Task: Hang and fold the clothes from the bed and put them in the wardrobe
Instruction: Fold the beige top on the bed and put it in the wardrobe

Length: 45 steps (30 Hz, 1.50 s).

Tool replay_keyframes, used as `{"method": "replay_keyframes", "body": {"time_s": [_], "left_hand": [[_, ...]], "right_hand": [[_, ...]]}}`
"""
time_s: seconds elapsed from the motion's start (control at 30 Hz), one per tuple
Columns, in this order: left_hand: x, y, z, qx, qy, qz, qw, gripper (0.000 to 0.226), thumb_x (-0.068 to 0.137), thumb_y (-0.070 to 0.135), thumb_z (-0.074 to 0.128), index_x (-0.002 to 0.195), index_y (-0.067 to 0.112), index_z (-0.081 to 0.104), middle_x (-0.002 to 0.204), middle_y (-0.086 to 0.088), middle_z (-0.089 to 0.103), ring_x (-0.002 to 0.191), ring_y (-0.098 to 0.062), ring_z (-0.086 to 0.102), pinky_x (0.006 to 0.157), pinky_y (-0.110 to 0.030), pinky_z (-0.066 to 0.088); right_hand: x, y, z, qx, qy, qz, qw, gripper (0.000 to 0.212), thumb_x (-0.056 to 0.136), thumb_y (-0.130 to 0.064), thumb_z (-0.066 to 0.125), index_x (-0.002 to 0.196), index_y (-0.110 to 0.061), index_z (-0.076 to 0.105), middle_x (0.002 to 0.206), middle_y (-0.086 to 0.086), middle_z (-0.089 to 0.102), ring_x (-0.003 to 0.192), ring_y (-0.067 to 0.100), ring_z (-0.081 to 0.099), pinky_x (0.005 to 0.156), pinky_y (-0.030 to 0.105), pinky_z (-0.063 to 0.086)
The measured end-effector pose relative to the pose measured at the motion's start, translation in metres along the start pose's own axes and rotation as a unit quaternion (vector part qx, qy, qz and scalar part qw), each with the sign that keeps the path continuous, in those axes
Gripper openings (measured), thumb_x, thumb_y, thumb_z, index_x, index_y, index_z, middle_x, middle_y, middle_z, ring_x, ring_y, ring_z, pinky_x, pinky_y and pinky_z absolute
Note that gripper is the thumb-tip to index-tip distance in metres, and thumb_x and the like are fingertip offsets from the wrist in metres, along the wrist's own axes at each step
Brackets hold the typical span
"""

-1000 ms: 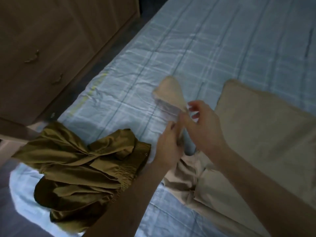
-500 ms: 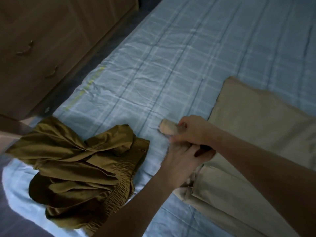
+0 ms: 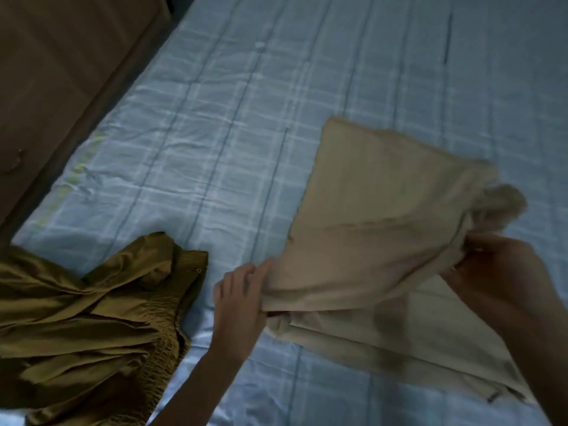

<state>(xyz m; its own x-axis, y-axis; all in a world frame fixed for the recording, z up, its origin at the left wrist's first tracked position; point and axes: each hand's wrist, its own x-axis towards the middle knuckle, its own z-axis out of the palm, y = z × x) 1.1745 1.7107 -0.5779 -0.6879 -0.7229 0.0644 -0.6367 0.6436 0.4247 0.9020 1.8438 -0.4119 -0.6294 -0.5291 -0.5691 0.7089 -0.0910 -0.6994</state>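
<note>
Both grips, left hand (image 3: 238, 298) and right hand (image 3: 498, 269), pinch one beige garment (image 3: 378, 216); one olive garment (image 3: 92, 327) beside.

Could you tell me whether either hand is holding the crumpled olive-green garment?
No, the left hand and right hand both grip the beige cloth garment, while the crumpled olive-green garment lies untouched.

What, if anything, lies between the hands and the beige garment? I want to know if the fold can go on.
Nothing visible does. The left hand and right hand each already grip an edge of the beige garment. The olive garment lies apart, off to the left.
</note>
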Motion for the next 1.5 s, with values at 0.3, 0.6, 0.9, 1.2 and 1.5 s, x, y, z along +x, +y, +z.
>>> {"method": "replay_keyframes", "body": {"time_s": [0.3,0.6,0.9,1.2,1.5], "left_hand": [[-0.013,0.042,-0.003,0.017,-0.088,0.269,0.959,0.082,0.06,0.009,0.055,0.139,0.034,0.048,0.093,0.001,0.054,0.08,-0.02,0.047,0.065,-0.033,0.033],[0.028,0.072,0.002,-0.049,-0.144,0.247,0.957,0.031,0.089,0.026,0.045,0.114,0.023,0.063,0.109,0.002,0.06,0.096,-0.022,0.054,0.074,-0.032,0.04],[0.05,0.039,0.021,0.204,-0.181,0.215,0.938,0.057,0.097,0.05,0.028,0.132,0.014,0.055,0.135,-0.004,0.057,0.127,-0.026,0.047,0.116,-0.055,0.007],[0.077,0.031,0.011,0.228,-0.185,0.193,0.936,0.052,0.078,0.046,0.038,0.109,0.006,0.051,0.12,-0.013,0.053,0.116,-0.03,0.046,0.111,-0.056,0.017],[0.022,0.053,0.01,0.061,-0.226,0.418,0.878,0.047,0.098,0.042,0.048,0.131,0.009,0.053,0.152,-0.01,0.038,0.141,-0.028,0.035,0.115,-0.046,0.025]], "right_hand": [[0.005,0.026,-0.115,-0.07,0.137,0.024,0.988,0.036,0.09,-0.011,0.057,0.125,-0.008,0.06,0.121,0.011,0.067,0.111,0.026,0.065,0.08,0.036,0.059],[-0.007,0.042,-0.178,-0.172,0.292,0.058,0.939,0.033,0.099,-0.013,0.048,0.128,0.002,0.053,0.09,0.007,0.06,0.074,0.016,0.056,0.068,0.029,0.054],[-0.024,0.035,-0.221,-0.013,0.333,0.042,0.942,0.049,0.078,0.007,0.038,0.118,-0.01,0.061,0.104,0.01,0.063,0.105,0.031,0.059,0.059,0.032,0.058],[-0.03,0.042,-0.225,-0.097,0.3,-0.005,0.949,0.026,0.091,-0.012,0.061,0.116,-0.015,0.064,0.105,0.009,0.068,0.094,0.022,0.065,0.075,0.033,0.06],[-0.032,0.019,-0.227,-0.14,0.238,-0.01,0.961,0.04,0.087,-0.003,0.059,0.121,-0.022,0.063,0.101,0.005,0.068,0.091,0.02,0.066,0.078,0.035,0.056]]}}
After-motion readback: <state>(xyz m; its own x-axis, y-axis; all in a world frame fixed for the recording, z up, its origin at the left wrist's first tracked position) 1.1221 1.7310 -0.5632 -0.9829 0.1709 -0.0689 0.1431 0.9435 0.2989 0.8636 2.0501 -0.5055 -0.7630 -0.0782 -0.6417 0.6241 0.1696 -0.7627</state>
